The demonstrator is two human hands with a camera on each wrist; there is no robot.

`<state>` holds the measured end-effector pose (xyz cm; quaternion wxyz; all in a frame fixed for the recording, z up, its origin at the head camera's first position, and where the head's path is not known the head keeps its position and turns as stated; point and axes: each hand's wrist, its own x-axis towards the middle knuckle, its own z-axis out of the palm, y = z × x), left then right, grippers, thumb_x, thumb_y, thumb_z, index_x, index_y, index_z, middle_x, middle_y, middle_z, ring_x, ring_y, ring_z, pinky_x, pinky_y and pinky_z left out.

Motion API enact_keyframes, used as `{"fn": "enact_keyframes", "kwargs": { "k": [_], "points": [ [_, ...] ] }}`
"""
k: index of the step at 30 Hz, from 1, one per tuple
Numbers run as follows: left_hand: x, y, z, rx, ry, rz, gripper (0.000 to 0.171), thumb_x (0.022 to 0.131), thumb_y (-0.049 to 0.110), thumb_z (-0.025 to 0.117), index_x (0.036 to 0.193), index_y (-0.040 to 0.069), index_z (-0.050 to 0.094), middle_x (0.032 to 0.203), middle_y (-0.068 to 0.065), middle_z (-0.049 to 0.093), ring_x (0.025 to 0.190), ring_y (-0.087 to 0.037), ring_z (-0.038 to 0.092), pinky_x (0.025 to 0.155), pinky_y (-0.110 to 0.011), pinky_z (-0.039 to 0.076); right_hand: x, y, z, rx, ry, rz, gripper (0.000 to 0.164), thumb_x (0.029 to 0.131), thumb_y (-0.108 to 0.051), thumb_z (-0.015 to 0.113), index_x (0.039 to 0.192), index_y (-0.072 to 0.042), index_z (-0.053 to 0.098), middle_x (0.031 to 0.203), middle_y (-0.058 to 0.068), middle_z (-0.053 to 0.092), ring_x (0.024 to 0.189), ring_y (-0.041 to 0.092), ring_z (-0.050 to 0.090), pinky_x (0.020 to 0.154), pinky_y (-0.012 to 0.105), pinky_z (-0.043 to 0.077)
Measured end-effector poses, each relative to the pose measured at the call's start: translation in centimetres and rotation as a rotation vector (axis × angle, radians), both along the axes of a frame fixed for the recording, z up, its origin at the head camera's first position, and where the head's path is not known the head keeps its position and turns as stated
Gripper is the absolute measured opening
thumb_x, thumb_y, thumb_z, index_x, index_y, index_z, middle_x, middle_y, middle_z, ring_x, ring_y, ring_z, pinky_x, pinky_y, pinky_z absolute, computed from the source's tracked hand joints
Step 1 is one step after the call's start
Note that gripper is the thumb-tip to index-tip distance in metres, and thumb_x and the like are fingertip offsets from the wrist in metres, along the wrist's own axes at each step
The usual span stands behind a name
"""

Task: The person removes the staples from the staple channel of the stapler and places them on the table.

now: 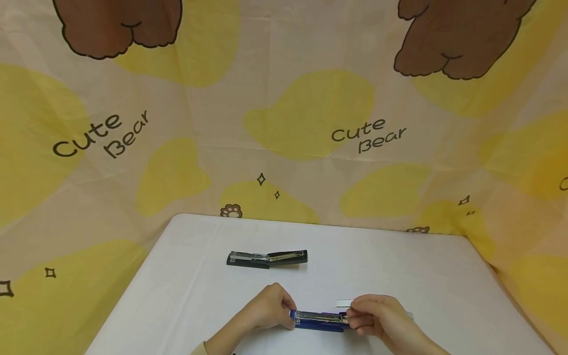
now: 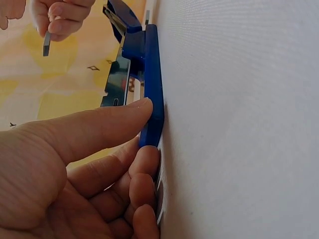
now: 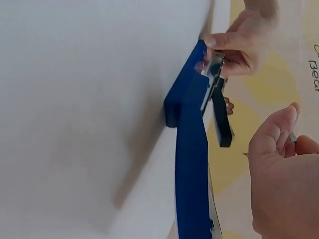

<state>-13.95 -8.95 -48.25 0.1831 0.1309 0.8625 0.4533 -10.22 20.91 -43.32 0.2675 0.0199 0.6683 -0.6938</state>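
A blue stapler (image 1: 319,324) lies opened out on the white table, its metal staple channel facing up. My left hand (image 1: 271,306) pinches the end of its base, with the thumb against the blue side (image 2: 154,74) in the left wrist view. Over the stapler's other half, my right hand (image 1: 385,315) holds a short silver strip of staples (image 1: 343,303) between thumb and fingers. That strip (image 2: 46,44) is held apart from the stapler in the left wrist view. The right hand hides part of the folded-back blue lid (image 3: 192,174), which the right wrist view shows.
Farther back on the table (image 1: 377,261) lies a black stapler (image 1: 268,259), also opened out. A small silver piece (image 1: 410,315) shows just right of my right hand, mostly hidden. Behind the table hangs a yellow and cream cloth (image 1: 306,113) with bear prints.
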Motion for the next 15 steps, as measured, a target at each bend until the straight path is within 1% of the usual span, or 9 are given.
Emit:
{"fn": "enact_keyframes", "kwargs": {
  "k": [8, 15],
  "points": [
    [0.0, -0.1, 0.3, -0.016, 0.007, -0.01, 0.024, 0.066, -0.002, 0.09, 0.086, 0.004, 0.08, 0.079, 0.004, 0.068, 0.077, -0.015, 0.055, 0.069, -0.029, 0.042, -0.4, 2.4, 1.3, 0.004, 0.004, -0.003, 0.021, 0.105, -0.016, 0.058, 0.109, -0.001, 0.072, 0.1, 0.007, 0.073, 0.086, 0.015, 0.069, 0.081, 0.028, 0.058],
    [0.1, 0.0, 0.3, -0.002, 0.006, -0.015, 0.024, 0.066, -0.004, 0.089, 0.086, 0.003, 0.08, 0.074, 0.004, 0.065, 0.071, -0.013, 0.053, 0.063, -0.026, 0.039, -0.3, 4.7, 1.7, 0.049, 0.0, -0.031, 0.022, 0.107, -0.017, 0.055, 0.106, -0.006, 0.074, 0.098, 0.004, 0.072, 0.086, 0.016, 0.067, 0.083, 0.028, 0.058]
  ]
}}
